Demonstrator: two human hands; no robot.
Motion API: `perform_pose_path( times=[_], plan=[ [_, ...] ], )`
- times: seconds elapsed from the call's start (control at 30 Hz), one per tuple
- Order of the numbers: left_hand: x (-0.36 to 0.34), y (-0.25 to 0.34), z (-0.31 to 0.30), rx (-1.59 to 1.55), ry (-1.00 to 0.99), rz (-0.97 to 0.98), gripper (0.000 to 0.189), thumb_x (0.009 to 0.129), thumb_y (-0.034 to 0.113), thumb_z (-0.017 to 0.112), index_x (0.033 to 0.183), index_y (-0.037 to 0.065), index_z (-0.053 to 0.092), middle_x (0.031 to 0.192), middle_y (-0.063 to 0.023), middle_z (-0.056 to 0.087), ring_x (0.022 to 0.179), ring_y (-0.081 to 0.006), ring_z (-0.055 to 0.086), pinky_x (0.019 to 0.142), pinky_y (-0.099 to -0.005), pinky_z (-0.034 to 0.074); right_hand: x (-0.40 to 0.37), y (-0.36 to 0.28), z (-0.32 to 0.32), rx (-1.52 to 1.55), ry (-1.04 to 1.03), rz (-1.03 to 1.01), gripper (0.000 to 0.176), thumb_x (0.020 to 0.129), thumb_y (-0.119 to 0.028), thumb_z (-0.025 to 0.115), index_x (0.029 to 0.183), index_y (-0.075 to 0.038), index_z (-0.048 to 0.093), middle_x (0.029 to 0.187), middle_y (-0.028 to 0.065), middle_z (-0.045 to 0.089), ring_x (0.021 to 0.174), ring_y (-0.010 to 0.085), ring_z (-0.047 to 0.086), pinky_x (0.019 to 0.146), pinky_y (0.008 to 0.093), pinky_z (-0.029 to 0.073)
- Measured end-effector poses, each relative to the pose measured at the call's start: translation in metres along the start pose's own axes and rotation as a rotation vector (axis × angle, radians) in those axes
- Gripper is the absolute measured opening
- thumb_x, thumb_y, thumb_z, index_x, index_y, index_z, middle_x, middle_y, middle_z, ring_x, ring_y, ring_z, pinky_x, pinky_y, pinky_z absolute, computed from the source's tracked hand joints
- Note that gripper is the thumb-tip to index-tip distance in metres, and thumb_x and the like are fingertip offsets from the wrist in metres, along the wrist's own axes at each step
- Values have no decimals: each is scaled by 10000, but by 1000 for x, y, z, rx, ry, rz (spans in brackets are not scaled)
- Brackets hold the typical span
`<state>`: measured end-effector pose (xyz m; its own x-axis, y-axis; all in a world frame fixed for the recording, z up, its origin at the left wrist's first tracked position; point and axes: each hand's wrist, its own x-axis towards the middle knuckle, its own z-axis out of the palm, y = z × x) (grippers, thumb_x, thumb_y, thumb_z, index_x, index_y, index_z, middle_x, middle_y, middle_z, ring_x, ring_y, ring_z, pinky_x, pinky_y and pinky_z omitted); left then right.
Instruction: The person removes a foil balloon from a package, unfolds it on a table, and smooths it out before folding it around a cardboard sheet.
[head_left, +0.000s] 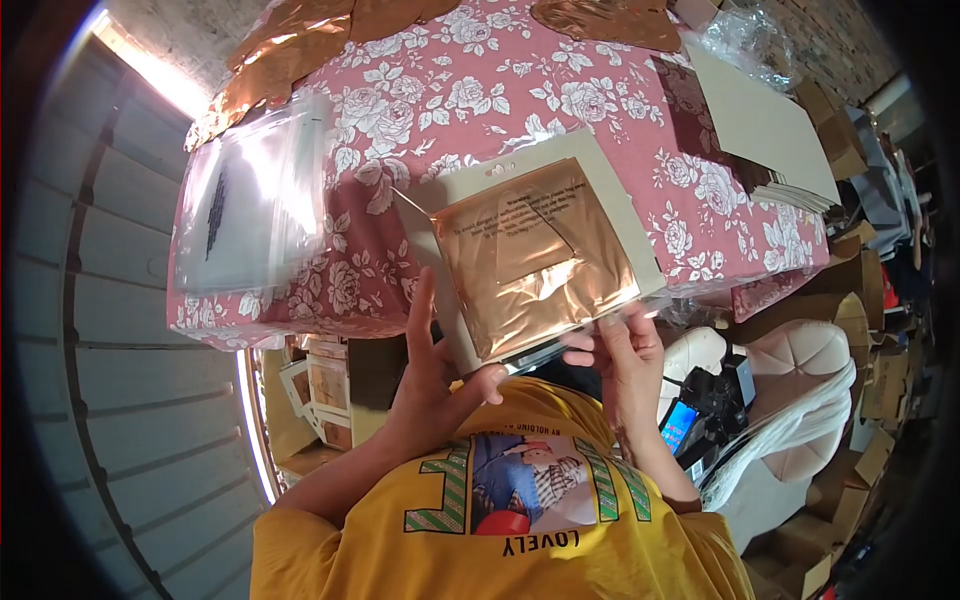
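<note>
At the tabletop's [480, 95] left end, clear bags [250, 200] lie in a pile, glare washing over them, with dark print along one side. Copper foil [290, 50] spreads just beyond them, toward the far edge. The left hand [425, 385] is at the packet's lower left corner, its fingers open, the index finger [424, 305] raised along the left side and the thumb spread toward the near edge. The packet [540, 255], tilted at the tabletop's near edge, shows a pale card behind a wrinkled copper square under clear film, with a printed warning near its top. The right hand [630, 355] pinches the lower right corner between thumb and fingers. More foil [610, 22] lies at the far edge. Below and right of that hand, a lit phone [679, 425] sits near a pale padded seat [800, 375]. Farther right on the tabletop are stacked cards [765, 120], with crumpled plastic [748, 45] just beyond.
</note>
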<state>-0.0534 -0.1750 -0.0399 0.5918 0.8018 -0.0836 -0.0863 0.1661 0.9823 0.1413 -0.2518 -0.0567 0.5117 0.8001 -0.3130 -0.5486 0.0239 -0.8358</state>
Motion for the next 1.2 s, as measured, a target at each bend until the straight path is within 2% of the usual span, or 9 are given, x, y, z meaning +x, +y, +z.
perform_pose_path(
  times=[0.23, 0.33, 0.47, 0.53, 0.6, 0.67, 0.8, 1.0, 1.2],
  plan=[
    [-10, 11, -35, 142, -140, -71, 993, 895, -4, 646, 1561, 122, -80, 904, -101, 660, 754, -115, 630, 658, -266, 495, 4, -5, -3, 42, -81, 6, 96, 1009, -136, 549, 1050, -49, 537, 940, 59, 635, 862, 229, 718, 687, 317, 619],
    [-6, 29, -49, 455, -11, 168, 745, 912, -50, 524, 1556, 57, 167, 788, -15, 537, 601, -69, 451, 551, -233, 384, 2, -2, 2, 2, -90, 8, 91, 1002, -128, 562, 1039, -52, 527, 949, 57, 625, 881, 237, 714, 706, 326, 618],
    [20, 57, -64, 477, 147, 258, 558, 966, 18, 528, 1490, 1, 335, 833, -7, 555, 648, -52, 471, 561, -209, 381, 0, -2, 11, 16, -77, 40, 104, 992, -116, 580, 1021, -47, 508, 874, 60, 628, 871, 254, 716, 692, 329, 624],
    [39, 63, -68, 664, 199, 552, 395, 998, 54, 505, 1384, -25, 478, 881, -21, 565, 687, -46, 489, 584, -203, 393, 1, -4, 13, -5, -76, 33, 99, 992, -109, 576, 1011, -44, 502, 857, 59, 626, 852, 249, 718, 673, 321, 625],
    [57, 82, -64, 736, 248, 414, 282, 1014, 72, 485, 1270, -15, 562, 977, -54, 598, 752, -62, 534, 610, -211, 427, 2, -5, 15, -24, -67, 18, 84, 993, -83, 556, 986, -35, 488, 821, 60, 622, 799, 236, 720, 636, 302, 626],
    [93, 87, -69, 580, 178, 352, 255, 1007, 93, 505, 1234, 2, 577, 1049, -104, 615, 814, -131, 584, 691, -264, 479, 2, -5, 16, -45, -67, 9, 77, 994, -76, 547, 981, -33, 485, 817, 58, 621, 793, 231, 719, 637, 300, 626],
    [160, 80, -89, 1098, -105, 656, 301, 983, 235, 539, 1143, -1, 635, 1053, -171, 633, 883, -238, 610, 822, -312, 482, 3, -4, 14, -58, -61, 3, 70, 996, -58, 528, 1049, -19, 505, 838, 72, 639, 775, 227, 717, 643, 304, 623],
    [184, 103, -71, 663, -343, -303, 320, 933, 352, 630, 990, 40, 668, 808, 19, 636, 692, -37, 554, 607, -201, 423, 3, -4, 12, -50, -63, 7, 129, 1000, -53, 515, 1123, -13, 520, 876, 85, 660, 769, 219, 714, 660, 318, 621],
    [196, 90, -87, 516, -482, -240, 322, 941, 380, 593, 866, 71, 645, 619, 59, 519, 467, -11, 433, 382, -191, 283, 5, -3, 10, -46, -58, 10, 73, 999, -52, 524, 1064, -21, 514, 840, 71, 637, 741, 193, 700, 670, 326, 622]
  ],
)
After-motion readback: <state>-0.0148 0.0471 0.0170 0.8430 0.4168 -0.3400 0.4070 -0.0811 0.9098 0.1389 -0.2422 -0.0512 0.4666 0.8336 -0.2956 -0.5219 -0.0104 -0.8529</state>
